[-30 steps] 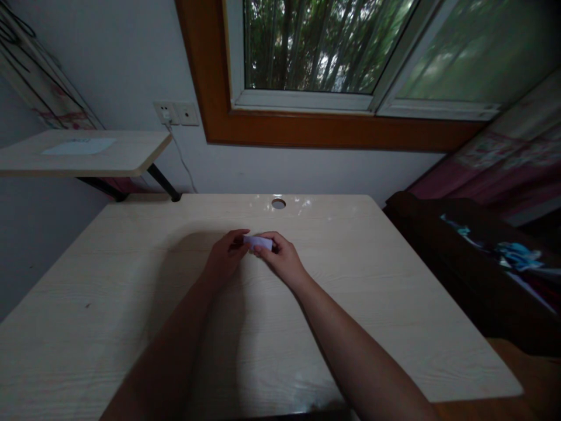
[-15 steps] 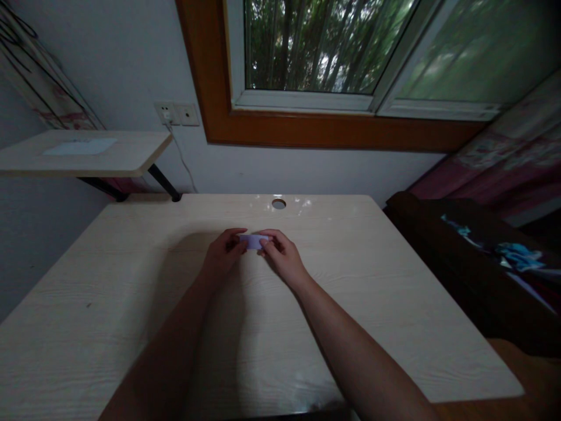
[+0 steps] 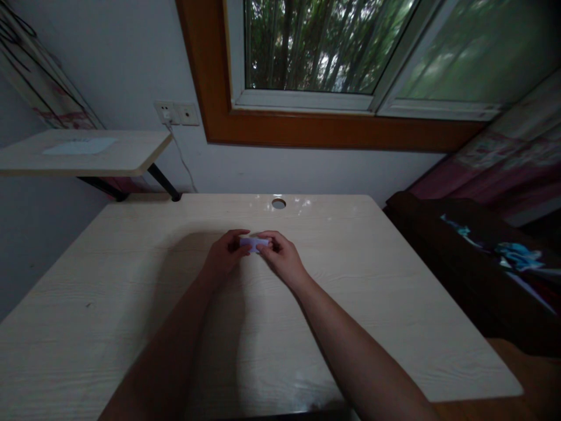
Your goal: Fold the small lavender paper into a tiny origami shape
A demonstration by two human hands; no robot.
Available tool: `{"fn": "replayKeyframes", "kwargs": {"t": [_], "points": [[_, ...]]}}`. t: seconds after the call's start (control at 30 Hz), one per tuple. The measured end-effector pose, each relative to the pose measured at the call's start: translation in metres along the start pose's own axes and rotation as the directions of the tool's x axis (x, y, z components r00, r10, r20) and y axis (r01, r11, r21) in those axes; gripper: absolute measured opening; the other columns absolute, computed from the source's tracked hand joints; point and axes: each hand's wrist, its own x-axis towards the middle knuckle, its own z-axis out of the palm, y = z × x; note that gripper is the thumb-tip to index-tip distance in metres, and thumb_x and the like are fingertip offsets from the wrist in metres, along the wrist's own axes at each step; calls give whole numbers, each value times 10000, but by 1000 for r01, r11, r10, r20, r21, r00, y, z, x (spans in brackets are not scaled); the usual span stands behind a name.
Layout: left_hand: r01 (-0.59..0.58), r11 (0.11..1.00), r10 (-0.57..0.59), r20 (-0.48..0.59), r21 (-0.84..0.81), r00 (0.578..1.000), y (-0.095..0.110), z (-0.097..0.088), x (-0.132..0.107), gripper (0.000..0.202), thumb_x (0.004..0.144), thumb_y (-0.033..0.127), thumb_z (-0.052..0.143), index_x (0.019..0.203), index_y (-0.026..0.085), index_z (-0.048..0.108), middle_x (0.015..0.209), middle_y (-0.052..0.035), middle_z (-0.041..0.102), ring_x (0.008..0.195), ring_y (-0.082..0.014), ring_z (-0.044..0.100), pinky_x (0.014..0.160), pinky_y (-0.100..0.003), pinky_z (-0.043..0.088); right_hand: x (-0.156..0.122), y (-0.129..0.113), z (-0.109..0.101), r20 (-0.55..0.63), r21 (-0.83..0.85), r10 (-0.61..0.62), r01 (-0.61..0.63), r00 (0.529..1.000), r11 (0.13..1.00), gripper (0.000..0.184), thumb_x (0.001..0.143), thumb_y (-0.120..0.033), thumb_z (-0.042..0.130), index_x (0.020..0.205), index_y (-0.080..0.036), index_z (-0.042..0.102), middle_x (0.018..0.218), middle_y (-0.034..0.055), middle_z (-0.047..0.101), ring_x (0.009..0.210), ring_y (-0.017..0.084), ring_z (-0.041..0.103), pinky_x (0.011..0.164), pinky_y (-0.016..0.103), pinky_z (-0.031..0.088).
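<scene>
At the far half of the worktop point(image 3: 372, 304), a small lilac piece point(image 3: 254, 244) held at both ends

The piece lies crosswise between the two hands, near the worktop's back edge and a little left of centre. It looks like a narrow folded strip, perhaps paper; whether its underside touches the worktop I cannot tell. The left hand point(image 3: 220, 252) has its grip closed on the left end, thumb at the lower edge and forefinger reaching along above. The right hand point(image 3: 286, 257) has its grip closed on the right end, thumb on the near side and fingers behind. The thumbs sit close together but apart, with a stretch of lilac showing between the hands. Both forearms point(image 3: 350, 333) are bare and come in from the near edge, and a soft shadow falls left of the left one.

Just behind the hands, and slightly to the right, is a round hole point(image 3: 279, 203) in the worktop. At the back left a raised shelf point(image 3: 135, 146) stands on dark supports point(image 3: 163, 181) and carries a pale sheet point(image 3: 81, 146). A white cable point(image 3: 182, 155) hangs from a wall socket point(image 3: 166, 113) beside the wooden frame of the window point(image 3: 307, 47). To the right, blue items point(image 3: 519, 256) lie on dark brown furniture point(image 3: 421, 234), below a patterned curtain point(image 3: 517, 146).
</scene>
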Motion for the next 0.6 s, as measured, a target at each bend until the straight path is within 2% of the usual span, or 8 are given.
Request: {"fn": "replayKeyframes", "kwargs": {"t": [0.4,0.6], "points": [[9,999,-9,-1,45,1000,5,1,1,430,735,289,714,1149,212,631,772,19,630,695,-133,615,668,-247,506,1,-2,1,-4,53,2,-2,1000,999,316,794,-301,685,1099,-235,636,786,-9,592,688,141,522,660,259,433],[-11,999,11,2,36,1000,-1,1,1,442,745,311,716,1168,221,621,775,15,623,711,-143,620,696,-263,503,1,2,2,-11,79,-3,3,1000,997,325,790,-299,686,1102,-236,621,844,4,625,705,140,543,690,267,447]]}}
